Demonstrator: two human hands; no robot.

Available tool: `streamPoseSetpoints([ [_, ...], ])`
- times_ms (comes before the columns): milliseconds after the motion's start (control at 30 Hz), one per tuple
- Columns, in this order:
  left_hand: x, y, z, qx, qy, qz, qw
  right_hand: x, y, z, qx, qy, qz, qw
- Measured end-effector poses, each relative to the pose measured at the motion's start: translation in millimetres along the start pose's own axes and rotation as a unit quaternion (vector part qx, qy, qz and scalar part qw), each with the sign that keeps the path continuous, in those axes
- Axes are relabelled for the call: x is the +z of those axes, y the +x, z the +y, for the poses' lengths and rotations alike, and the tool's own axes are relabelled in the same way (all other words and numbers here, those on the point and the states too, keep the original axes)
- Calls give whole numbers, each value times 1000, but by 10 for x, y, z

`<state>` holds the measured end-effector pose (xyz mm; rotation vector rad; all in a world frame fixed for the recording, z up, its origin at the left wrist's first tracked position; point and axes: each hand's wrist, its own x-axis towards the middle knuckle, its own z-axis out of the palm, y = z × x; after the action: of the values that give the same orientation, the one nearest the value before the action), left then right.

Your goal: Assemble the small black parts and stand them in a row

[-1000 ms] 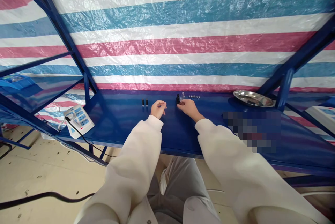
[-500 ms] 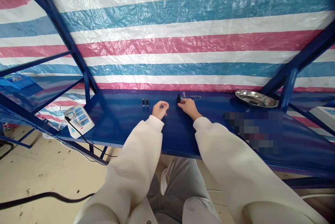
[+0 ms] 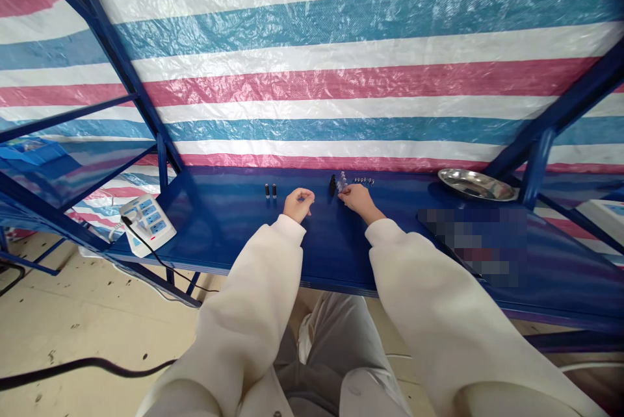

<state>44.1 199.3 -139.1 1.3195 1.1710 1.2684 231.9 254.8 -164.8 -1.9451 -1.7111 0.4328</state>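
Observation:
My left hand [image 3: 299, 204] rests over the middle of the blue table, its fingers curled into a pinch; anything between them is too small to see. Farther right, my right hand [image 3: 359, 201] has its fingertips pressed together at the near end of a row of small clear pieces [image 3: 342, 180]. Just left of that row stands a line of small black pieces [image 3: 333, 184]. Several small shiny metal pieces [image 3: 363, 181] lie behind my right hand. Two short black tubes with pale lower ends [image 3: 270, 191] sit side by side, left of my left hand.
A white power strip [image 3: 149, 225] with a black cable lies at the table's left end. An oval metal tray [image 3: 478, 184] is at the back right. Nearer, a dark flat object [image 3: 451, 248] is partly blurred out. Blue frame posts [image 3: 536, 167] flank the table [image 3: 224, 228].
My right hand has shifted slightly right, from the black pieces to the clear ones, uncovering more of both rows. My left hand has stayed in place.

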Motion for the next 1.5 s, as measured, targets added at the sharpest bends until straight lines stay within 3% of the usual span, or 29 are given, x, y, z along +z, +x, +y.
streamPoseSetpoints([
  [167, -6, 7, -16, 12, 5, 10, 1000, -7, -47, -53, 27, -22, 35, 999],
  [500, -5, 29, -36, 7, 9, 20, 1000, -46, -85, -102, 49, -29, 18, 998],
  [633, -27, 60, -84, 26, 2, 86, 996, -118, -137, -108, 47, -48, 6, 998],
  [733, -57, 71, -97, 27, 2, 148, 989, -167, -277, -181, 45, -27, 56, 997],
  [800, -77, 77, -96, 17, 9, 178, 984, -160, -410, -264, 22, 13, 109, 994],
  [867, -95, 89, -94, 4, 17, 193, 981, -119, -543, -351, -57, 68, 141, 986],
  [967, -116, 116, -97, -14, 26, 202, 979, -31, -685, -441, -181, 125, 110, 969],
  [1033, -126, 136, -101, -25, 26, 203, 978, 17, -729, -461, -219, 138, 81, 962],
  [1500, -124, 179, -118, -56, -17, 201, 978, 78, -741, -435, -224, 152, 37, 962],
])
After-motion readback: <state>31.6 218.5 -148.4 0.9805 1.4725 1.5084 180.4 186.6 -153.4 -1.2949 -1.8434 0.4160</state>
